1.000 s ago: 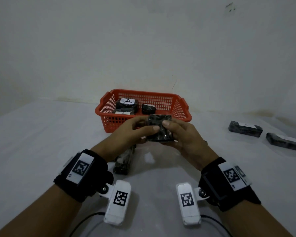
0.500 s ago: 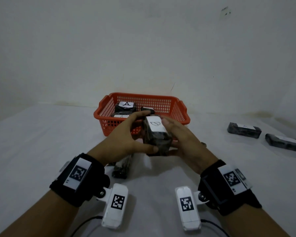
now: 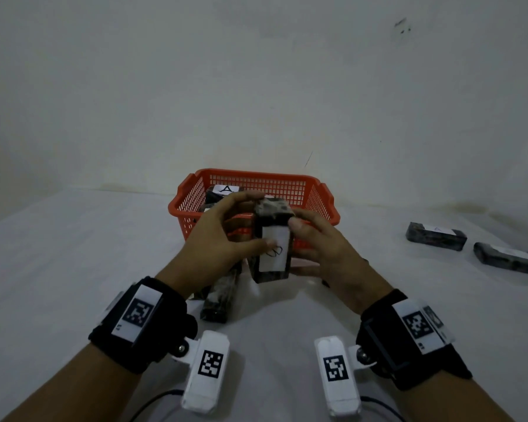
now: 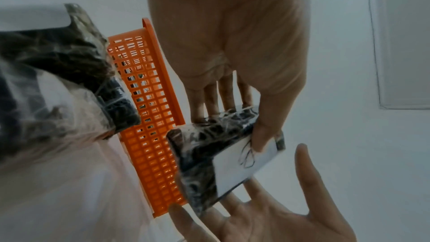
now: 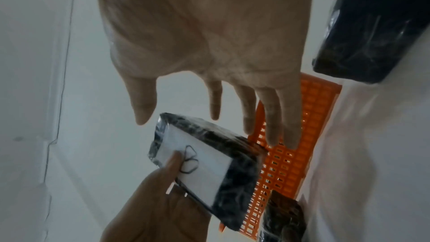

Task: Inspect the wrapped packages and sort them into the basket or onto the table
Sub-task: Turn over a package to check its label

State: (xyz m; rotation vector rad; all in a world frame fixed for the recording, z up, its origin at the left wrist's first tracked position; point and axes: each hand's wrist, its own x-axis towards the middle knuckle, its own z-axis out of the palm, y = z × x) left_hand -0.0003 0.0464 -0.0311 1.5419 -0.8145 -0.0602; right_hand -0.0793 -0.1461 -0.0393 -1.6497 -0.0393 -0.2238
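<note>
Both hands meet in front of the orange basket (image 3: pixel 290 185); the left hand (image 3: pixel 217 245) grips the wrapped package (image 3: pixel 272 245) with its thumb pressed onto the white label (image 3: pixel 273 251) and its fingers curled over the far top edge; the right hand (image 3: pixel 326 254) lies along the package's other side with its fingers straight and spread; the right wrist view shows those fingers (image 5: pixel 272 117) loose and extended, with the thumb apart from them, and whether they press the wrap or only hover beside it I cannot tell. The package stands nearly upright above the table (image 3: pixel 73 254), label turned toward the person, a black hand-drawn mark on it partly under the left thumb; the wrap is dark and mottled under clear film.

Behind it the basket holds at least one dark package with a label marked A (image 3: pixel 226 188); others beside it are mostly hidden by the hands. Another dark wrapped package (image 3: pixel 220 300) lies on the table under the left wrist, just before the basket; two more wrapped packages (image 3: pixel 436 237) rest well apart on the right side of the table, each with a white label on top.
</note>
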